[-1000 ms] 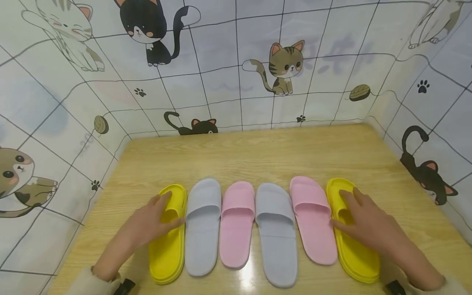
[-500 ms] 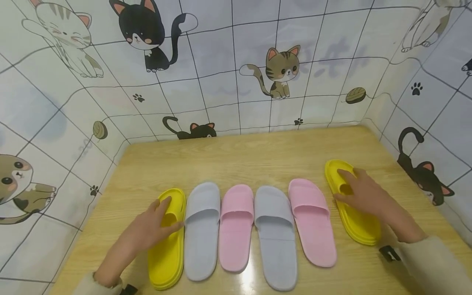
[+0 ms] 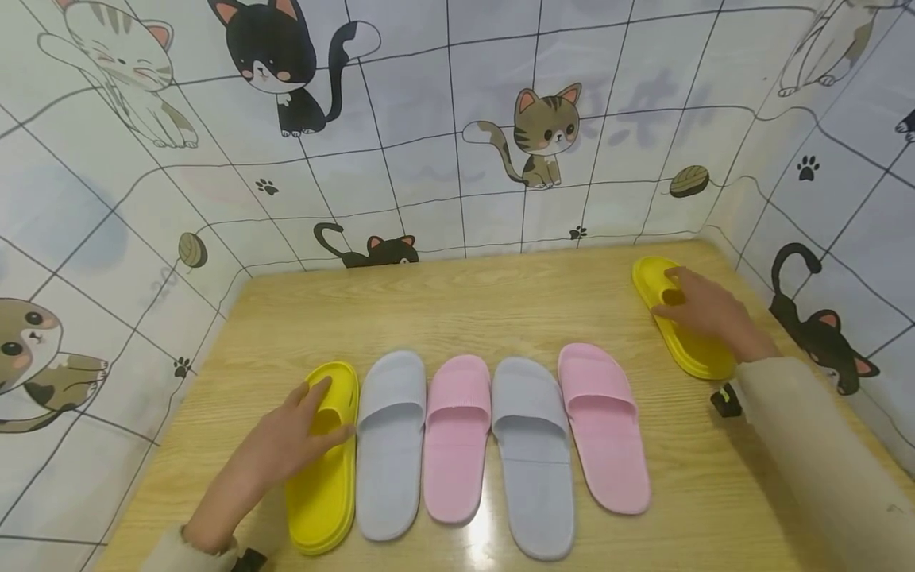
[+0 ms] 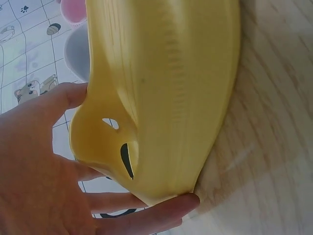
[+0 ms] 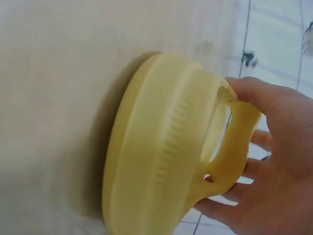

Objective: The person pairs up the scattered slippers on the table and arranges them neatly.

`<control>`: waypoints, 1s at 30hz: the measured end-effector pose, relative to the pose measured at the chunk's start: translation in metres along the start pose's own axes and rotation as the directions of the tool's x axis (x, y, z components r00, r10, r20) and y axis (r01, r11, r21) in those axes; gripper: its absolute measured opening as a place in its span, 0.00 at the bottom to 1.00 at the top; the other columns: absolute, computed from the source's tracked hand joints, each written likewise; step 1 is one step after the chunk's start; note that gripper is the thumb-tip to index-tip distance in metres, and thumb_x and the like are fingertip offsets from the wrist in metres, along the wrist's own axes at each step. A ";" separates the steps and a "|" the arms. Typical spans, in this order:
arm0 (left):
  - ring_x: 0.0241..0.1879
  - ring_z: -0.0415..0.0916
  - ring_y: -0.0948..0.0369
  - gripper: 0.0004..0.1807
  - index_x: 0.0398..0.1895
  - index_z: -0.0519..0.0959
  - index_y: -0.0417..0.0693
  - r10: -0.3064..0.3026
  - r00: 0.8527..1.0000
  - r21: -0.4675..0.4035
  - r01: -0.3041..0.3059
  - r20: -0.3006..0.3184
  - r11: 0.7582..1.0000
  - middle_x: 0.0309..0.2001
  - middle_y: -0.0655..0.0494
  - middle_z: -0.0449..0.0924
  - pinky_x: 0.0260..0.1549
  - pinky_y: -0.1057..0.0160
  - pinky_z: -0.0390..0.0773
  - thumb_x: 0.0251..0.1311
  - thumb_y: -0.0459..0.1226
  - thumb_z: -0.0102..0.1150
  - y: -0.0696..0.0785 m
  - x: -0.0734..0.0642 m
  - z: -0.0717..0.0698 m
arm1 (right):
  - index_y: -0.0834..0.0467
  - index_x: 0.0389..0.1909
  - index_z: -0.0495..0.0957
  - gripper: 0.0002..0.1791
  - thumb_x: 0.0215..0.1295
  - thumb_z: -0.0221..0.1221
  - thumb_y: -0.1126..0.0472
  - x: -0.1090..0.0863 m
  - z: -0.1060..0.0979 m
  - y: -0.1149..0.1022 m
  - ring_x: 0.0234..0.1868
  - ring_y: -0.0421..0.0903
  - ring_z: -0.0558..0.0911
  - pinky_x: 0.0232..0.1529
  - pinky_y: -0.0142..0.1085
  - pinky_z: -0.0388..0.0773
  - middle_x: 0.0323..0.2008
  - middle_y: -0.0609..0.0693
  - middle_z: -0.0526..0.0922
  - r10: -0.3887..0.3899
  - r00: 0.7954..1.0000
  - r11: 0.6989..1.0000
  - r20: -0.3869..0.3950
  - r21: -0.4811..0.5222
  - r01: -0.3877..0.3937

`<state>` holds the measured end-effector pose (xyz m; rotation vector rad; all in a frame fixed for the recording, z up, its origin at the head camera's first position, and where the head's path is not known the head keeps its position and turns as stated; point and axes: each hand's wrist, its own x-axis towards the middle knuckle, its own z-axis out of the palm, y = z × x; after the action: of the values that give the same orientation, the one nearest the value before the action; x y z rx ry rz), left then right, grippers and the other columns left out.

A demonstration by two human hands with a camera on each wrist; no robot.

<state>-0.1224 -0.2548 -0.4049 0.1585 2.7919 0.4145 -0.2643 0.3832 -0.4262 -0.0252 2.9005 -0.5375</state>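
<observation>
A yellow slipper point(image 3: 322, 504) lies at the left end of a row, toe away from me. My left hand point(image 3: 275, 441) grips it across the strap, thumb on its inner side and fingers over the other side; the left wrist view shows this yellow slipper point(image 4: 166, 73) close up. Farther back on the right is a second yellow slipper point(image 3: 704, 357). My right hand point(image 3: 715, 314) holds it by the strap area, with thumb and fingers on opposite sides. In the right wrist view, this yellow slipper point(image 5: 151, 147) has a dark shadow along its sole edge.
Between the hands lie a grey slipper point(image 3: 389, 477), a pink slipper point(image 3: 453, 469), another grey slipper point(image 3: 536, 485) and another pink slipper point(image 3: 615, 461). They stand side by side on the wooden table point(image 3: 443, 310). Cat-print walls point(image 3: 493, 214) enclose the table's back and sides.
My right hand has moved the right yellow slipper away from me, from beside the pink slipper to near the table's back right. My left hand has stayed on its slipper.
</observation>
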 end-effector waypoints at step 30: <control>0.43 0.81 0.29 0.67 0.84 0.42 0.44 -0.062 0.998 0.027 0.062 0.000 0.998 0.79 0.21 0.40 0.43 0.30 0.80 0.55 0.70 0.64 0.002 0.001 0.006 | 0.59 0.81 0.48 0.40 0.80 0.47 0.41 0.043 -0.012 0.010 0.67 0.81 0.55 0.67 0.77 0.55 0.72 0.84 0.43 0.116 0.992 0.991 -0.042 0.078 -0.112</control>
<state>-0.1215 -0.2515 -0.4097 0.0784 2.7943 0.3626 -0.3080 0.3948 -0.4272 0.1654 2.9018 -0.6343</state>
